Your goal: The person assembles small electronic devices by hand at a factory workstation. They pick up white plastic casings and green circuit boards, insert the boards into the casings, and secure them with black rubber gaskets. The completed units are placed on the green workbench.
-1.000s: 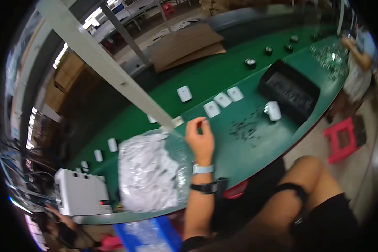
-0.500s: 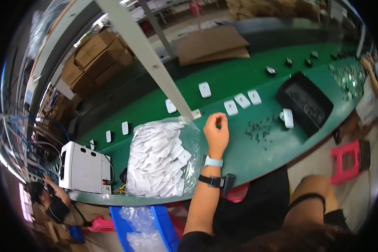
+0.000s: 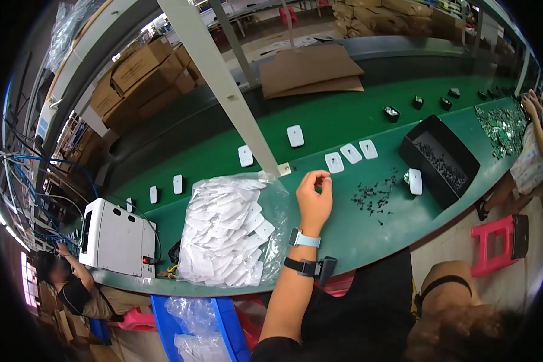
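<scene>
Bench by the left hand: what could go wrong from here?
Loose black bits lie scattered to the right of the left hand; a sweeping arm could spread them or knock some off.

The bag of white plates lies close to the bench's near edge; a bump might spill some.

Pale-blue watch band [image 3: 308,241], black strap [image 3: 294,263] with dark boxy module [image 3: 327,269] on forearm [image 3: 289,301]; black sleeve [image 3: 276,350].
</scene>
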Available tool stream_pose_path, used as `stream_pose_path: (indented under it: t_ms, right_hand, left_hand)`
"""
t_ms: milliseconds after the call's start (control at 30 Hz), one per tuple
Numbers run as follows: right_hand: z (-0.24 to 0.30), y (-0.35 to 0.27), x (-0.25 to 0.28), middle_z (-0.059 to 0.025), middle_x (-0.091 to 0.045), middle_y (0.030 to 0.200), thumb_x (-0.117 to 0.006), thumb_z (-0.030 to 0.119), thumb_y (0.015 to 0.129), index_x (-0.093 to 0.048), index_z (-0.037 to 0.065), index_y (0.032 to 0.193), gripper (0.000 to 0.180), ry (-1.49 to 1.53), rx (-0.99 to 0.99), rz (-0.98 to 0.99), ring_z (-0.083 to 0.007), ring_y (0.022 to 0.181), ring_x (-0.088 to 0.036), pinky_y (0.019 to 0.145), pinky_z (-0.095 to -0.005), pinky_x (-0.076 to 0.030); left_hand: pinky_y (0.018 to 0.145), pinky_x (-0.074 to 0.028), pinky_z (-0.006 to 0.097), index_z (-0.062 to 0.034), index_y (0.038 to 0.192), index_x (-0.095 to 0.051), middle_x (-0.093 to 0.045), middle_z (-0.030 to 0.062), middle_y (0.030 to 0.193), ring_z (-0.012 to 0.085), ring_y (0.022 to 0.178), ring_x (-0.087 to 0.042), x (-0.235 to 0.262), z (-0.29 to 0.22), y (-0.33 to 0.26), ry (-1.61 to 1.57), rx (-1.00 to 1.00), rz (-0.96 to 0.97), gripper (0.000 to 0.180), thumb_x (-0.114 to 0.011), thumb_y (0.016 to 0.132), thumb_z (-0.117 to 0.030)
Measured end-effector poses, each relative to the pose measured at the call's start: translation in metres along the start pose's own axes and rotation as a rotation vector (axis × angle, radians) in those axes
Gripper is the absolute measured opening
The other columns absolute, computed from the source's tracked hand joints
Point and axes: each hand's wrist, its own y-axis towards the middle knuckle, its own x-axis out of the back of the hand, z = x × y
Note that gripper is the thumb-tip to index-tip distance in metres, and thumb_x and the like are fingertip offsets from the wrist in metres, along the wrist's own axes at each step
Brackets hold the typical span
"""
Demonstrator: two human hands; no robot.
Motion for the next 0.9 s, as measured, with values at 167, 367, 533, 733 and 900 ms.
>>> stream_pose_path:
  t_ms: [167, 367, 533, 733, 900]
  right_hand:
    - [0.012, -0.015, -0.003, -0.0295, -0.066, 0.117, -0.051, 0.052, 0.101, -0.063, -0.005, 0.126, 0.064, -0.040, 0.084, -0.056, -0.0487, 0.119, -0.057, 0.108, -0.0564, -0.037]
    - [0.013, -0.014, 0.011, -0.0313, -0.066, 0.118, -0.052, 0.055, 0.100, -0.063, -0.006, 0.126, 0.066, -0.035, 0.079, -0.101, -0.0514, 0.120, -0.057, 0.109, -0.0584, -0.036]
    - [-0.003, -0.003, 0.025, -0.0328, -0.066, 0.119, -0.052, 0.057, 0.100, -0.063, -0.006, 0.126, 0.069, 0.006, 0.039, -0.050, -0.0536, 0.121, -0.056, 0.110, -0.0600, -0.035]
    - [-0.024, -0.028, 0.017, -0.0317, -0.066, 0.116, -0.053, 0.054, 0.100, -0.063, -0.004, 0.124, 0.063, -0.141, 0.255, -0.220, -0.0510, 0.119, -0.055, 0.106, -0.0575, -0.036]
    - [-0.008, -0.060, 0.033, -0.0190, -0.060, 0.083, -0.049, 0.039, 0.106, -0.064, -0.002, 0.101, 0.045, -0.054, -0.415, -0.455, -0.0315, 0.089, -0.056, 0.071, -0.0422, -0.046]
  left_hand:
    - [0.069, -0.052, 0.030, 0.0006, 0.095, -0.067, -0.067, 0.0095, 0.086, 0.0180, 0.072, -0.063, -0.006, -0.007, -0.002, 0.021, -0.008, 0.039, 0.006, -0.066, 0.090, -0.003]
    - [0.071, -0.052, 0.027, 0.0020, 0.095, -0.068, -0.069, 0.0085, 0.087, 0.0142, 0.075, -0.064, -0.002, -0.010, -0.006, 0.027, 0.021, 0.069, 0.007, -0.067, 0.090, -0.001]
    - [0.071, -0.052, 0.028, 0.0024, 0.095, -0.068, -0.068, 0.0085, 0.086, 0.0148, 0.075, -0.064, 0.000, -0.008, -0.004, 0.028, 0.025, 0.054, 0.006, -0.067, 0.089, -0.001]
    - [0.073, -0.053, 0.029, 0.0013, 0.094, -0.068, -0.068, 0.0092, 0.086, 0.0169, 0.077, -0.065, -0.012, -0.015, -0.003, 0.015, 0.004, 0.101, 0.005, -0.066, 0.090, -0.002]
    - [0.071, -0.054, 0.032, 0.0013, 0.096, -0.066, -0.068, 0.0116, 0.087, 0.0221, 0.076, -0.067, 0.004, -0.016, -0.002, 0.090, -0.028, 0.086, 0.007, -0.065, 0.090, -0.002]
